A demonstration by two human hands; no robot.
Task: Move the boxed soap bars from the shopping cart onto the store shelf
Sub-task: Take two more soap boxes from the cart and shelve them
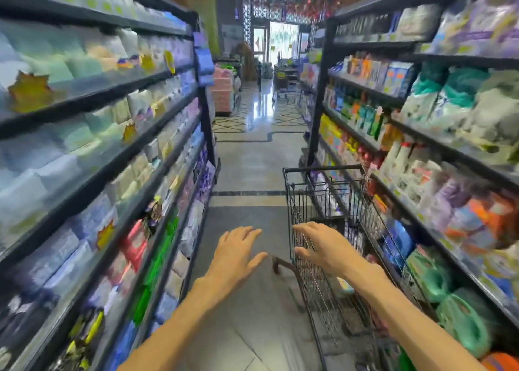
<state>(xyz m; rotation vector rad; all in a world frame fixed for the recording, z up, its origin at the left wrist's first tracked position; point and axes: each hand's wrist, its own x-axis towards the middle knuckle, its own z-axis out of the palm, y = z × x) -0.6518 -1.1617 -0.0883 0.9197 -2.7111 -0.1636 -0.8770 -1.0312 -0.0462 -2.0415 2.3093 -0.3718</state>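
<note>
- The shopping cart (331, 202), a black wire one, stands in a store aisle, close against the shelf (438, 157) on the person's right.
- The left hand (238, 254) hovers in the air just left of the cart, palm down, fingers straight and spread wide, holding nothing.
- The right hand (323, 248) reaches over the cart's near left edge, fingers stretched out and slightly spread; whether it touches the wire cannot be told, and it grips nothing.
- Both bare forearms stretch forward from the bottom of the view toward the cart.
- Inside the cart some packaged goods show through the wire, but motion blur hides whether they are the boxed soap bars.
- The shelf beside the cart holds bottles, bags and colourful packs on several levels.
- Across the aisle from the cart, a second shelf unit (92, 151) carries blurred pale packages with yellow price tags.
- Beyond the cart, the glossy tiled floor (252, 157) runs toward a bright doorway.
</note>
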